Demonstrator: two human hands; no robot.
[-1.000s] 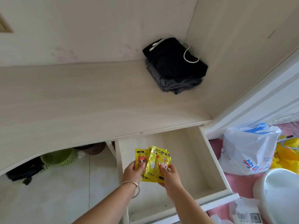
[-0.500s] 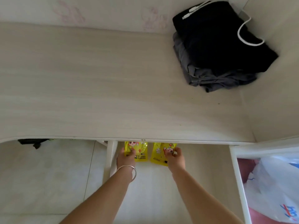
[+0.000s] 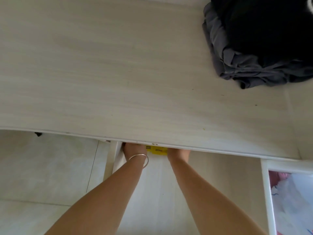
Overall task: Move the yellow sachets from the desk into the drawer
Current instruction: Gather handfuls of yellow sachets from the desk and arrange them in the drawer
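- A pale room with light floor tiles (image 3: 47, 167) at the left, and a long pale wood-grain bench (image 3: 118, 73) filling most of the view from above.
- Nearest, two bare forearms reach forward into the open white drawer (image 3: 220, 184) under the bench; its white right wall runs down the right side, with a white plastic bag (image 3: 294, 206) just beyond it.
- The left hand (image 3: 133, 150), a thin silver bangle (image 3: 139, 159) on its wrist, and the right hand (image 3: 177, 154) both go under the bench's front edge, so only their backs show.
- Between them lies the strip of yellow printed foil sachets (image 3: 156, 150), deep at the back of the drawer and mostly hidden by the bench lip.
- The fingers are out of sight under that edge; I cannot tell whether they pinch the sachets or have let go.
- I would judge the sachets light, thin and floppy, with slick faces that slide over each other; best held by an edge or corner, pinched flat.
- Farthest, at the bench's back right corner, sits a folded pile of black and dark grey clothing (image 3: 257, 48), well apart from the hands.
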